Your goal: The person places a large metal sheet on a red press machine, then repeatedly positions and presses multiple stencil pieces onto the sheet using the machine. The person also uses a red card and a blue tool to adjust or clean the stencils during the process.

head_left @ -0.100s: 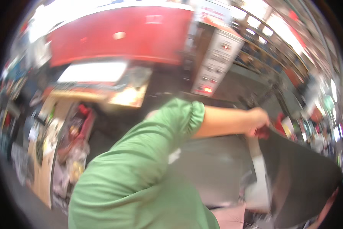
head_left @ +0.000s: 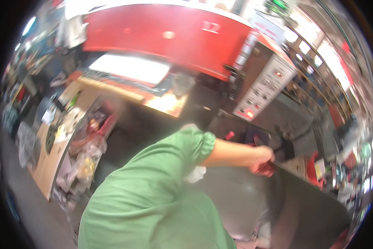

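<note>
My left arm in a green sleeve reaches across to the right. At its end my left hand (head_left: 262, 161) is closed on the upper corner of a large dark flexible sheet (head_left: 315, 207), whose material I cannot make out. The sheet hangs out toward the lower right. At its far lower corner a sliver of my right hand (head_left: 343, 240) shows, with its fingers hidden. Below my left forearm lies a flat grey surface (head_left: 232, 195), with a crumpled white piece (head_left: 196, 174) beside the sleeve.
A red machine panel (head_left: 153, 33) spans the back, above a bench with a bright white board (head_left: 130, 67). Right of it stands a control box (head_left: 264, 85) with a lit red light. Plastic bags (head_left: 87, 162) fill a tray beside a wooden table (head_left: 45, 166) on the left.
The view has swung, so the background sits further right and the left side shows more. My left hand appears lower and slightly left, still holding the dark sheet.
</note>
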Demonstrator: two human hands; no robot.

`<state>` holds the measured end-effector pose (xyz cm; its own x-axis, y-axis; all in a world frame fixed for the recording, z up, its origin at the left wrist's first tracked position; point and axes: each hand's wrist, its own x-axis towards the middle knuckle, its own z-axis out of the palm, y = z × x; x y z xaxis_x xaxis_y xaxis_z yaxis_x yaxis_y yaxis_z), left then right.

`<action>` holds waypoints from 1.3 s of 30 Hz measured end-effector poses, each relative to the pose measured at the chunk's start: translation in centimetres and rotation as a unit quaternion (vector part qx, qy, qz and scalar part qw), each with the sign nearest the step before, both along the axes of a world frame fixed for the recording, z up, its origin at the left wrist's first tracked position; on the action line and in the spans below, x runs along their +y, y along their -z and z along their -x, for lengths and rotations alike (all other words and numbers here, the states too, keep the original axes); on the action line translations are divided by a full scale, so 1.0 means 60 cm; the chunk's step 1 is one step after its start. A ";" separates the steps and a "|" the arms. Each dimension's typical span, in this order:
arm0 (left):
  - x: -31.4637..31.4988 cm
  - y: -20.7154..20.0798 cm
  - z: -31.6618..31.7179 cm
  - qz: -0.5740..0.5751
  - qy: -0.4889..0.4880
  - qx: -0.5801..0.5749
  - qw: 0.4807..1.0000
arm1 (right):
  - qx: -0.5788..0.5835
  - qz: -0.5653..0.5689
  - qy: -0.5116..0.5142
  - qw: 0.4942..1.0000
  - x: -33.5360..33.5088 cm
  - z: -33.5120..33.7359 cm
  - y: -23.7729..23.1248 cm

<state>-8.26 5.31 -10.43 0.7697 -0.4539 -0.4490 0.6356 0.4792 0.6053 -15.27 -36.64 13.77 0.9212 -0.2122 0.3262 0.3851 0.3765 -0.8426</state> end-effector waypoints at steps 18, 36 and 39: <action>0.568 0.207 0.676 -0.030 -0.349 0.069 0.934 | 0.267 0.162 -0.547 0.777 0.989 0.230 0.491; 1.078 0.449 1.009 -0.162 -0.693 -0.186 0.678 | 0.073 0.074 -0.597 0.796 1.139 0.395 0.124; 1.126 0.464 1.046 -0.216 -0.677 -0.130 0.692 | 0.037 0.053 -0.578 0.814 1.227 0.350 0.133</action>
<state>-71.02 72.86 -38.29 0.4385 0.8947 -0.0849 -0.3753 0.2681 0.8873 -36.26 36.98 5.77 0.5032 0.8353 0.2216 -0.2276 0.3755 -0.8985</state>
